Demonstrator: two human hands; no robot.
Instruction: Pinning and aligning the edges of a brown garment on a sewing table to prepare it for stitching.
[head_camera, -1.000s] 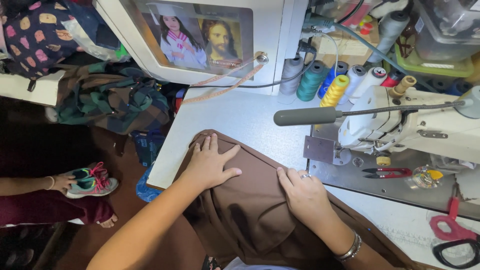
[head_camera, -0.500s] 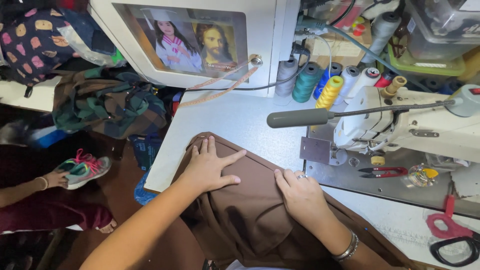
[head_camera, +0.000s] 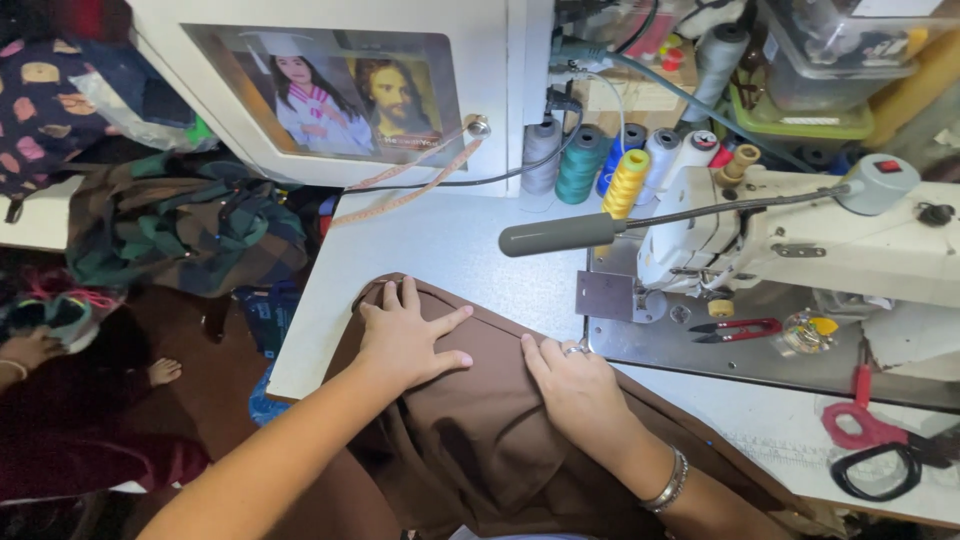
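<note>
— Left hand (head_camera: 408, 340)?
— Flat, palm down on the brown fabric (head_camera: 480, 430), near its upper left corner. Fingers spread wide, thumb swung out to the right. Forearm running in from the lower left, almost straight.

— And the right hand (head_camera: 575, 385)?
— Also palm down on the same cloth, just right of the left hand. Fingers close together and slightly curled over a fold, pointing up and left; gripping nothing, only pressing. Ring on one finger, metal bracelet (head_camera: 668, 482) at the wrist. Forearm coming from the lower right.

— Where exactly is the fabric?
— Draped over the near edge of the white surface (head_camera: 440, 250), hanging down toward the lap, its top corner lying on the surface left of the sewing machine (head_camera: 800, 245).

— Around it?
— Grey-handled lamp arm (head_camera: 560, 235) reaching out above the cloth. Thread cones (head_camera: 625, 180) in grey, teal, blue, yellow and white standing behind. Red thread snips (head_camera: 735, 330) on the metal plate. Red-handled scissors (head_camera: 865, 420) and black-handled scissors (head_camera: 880, 470) at the far right. Plaid cloth (head_camera: 180, 230) heaped at the left.
</note>
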